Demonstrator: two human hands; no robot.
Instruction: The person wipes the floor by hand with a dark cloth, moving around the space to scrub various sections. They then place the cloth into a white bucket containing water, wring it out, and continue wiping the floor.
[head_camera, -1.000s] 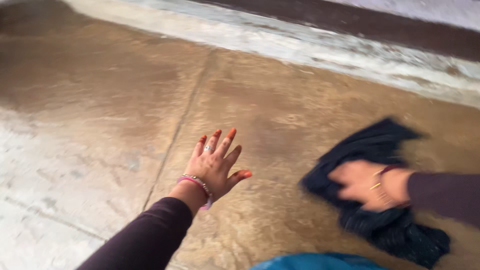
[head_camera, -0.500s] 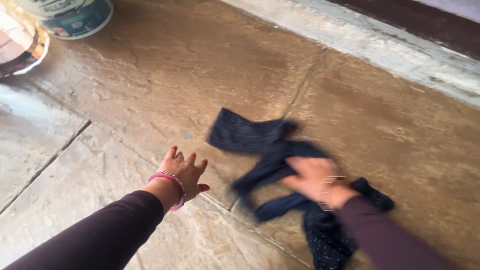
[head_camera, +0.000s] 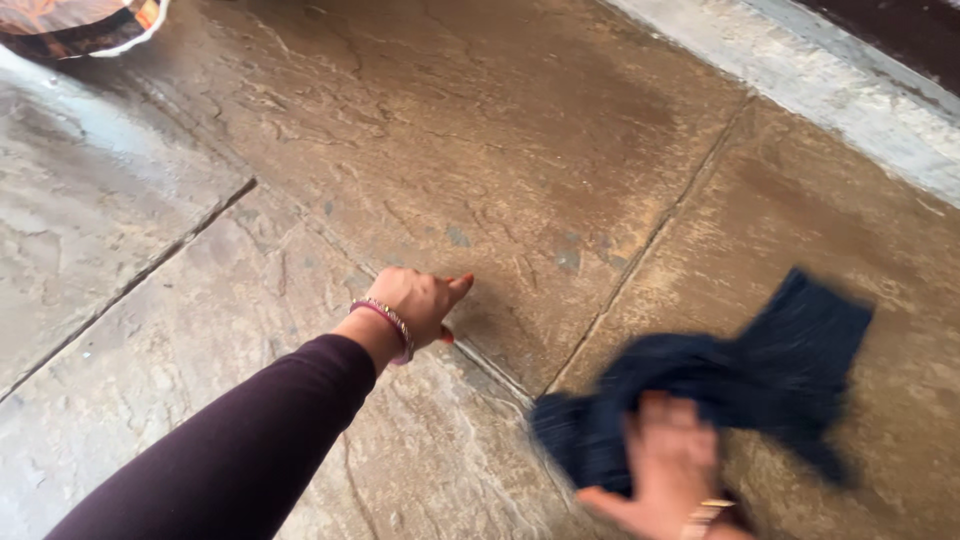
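The dark blue cloth (head_camera: 730, 385) lies spread on the stone floor (head_camera: 420, 130), under and beyond the fingers of the right hand (head_camera: 665, 465), which press it down and grasp a bunched part of it (the picture is blurred there, so the exact grip is not clear). The slabs beyond the fingers of both hands look darker and wet, so this part seems already wiped, while the paler slab to the left of the left hand (head_camera: 420, 300) looks not yet done. The left hand rests on the floor with its fingers curled loosely, holding nothing. Far beyond its fingers, at the top left corner, a patterned orange and dark thing with a white rim (head_camera: 75, 25) shows only partly; no label on it is visible.
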